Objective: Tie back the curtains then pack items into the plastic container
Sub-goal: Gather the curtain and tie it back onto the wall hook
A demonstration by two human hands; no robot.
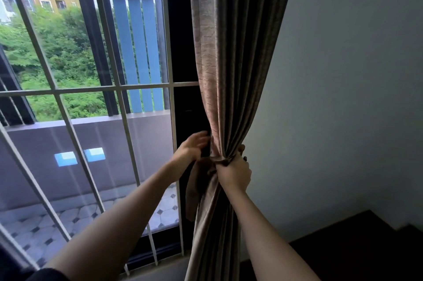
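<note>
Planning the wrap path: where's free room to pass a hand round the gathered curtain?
Free: right of the curtain, the bare stretch along the wall. Tighter: left, the dark frame strip beside the white window bars, where the left hand sits. Crowded: the cinch, with the right hand gripping and tie fabric hanging. Behind is hidden.

both arms reach forward; left hand (191, 146) spread loosely; right hand (233, 172) clenched tight

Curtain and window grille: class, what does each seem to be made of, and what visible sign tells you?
Curtain: woven fabric, probably a satin-like synthetic. It gathers in soft folds, shines dully along them and looks crinkled near its edge.
Window grille: likely white-painted metal, judging by the thin, straight, smooth bars with an even coat, though that is not certain.
</note>
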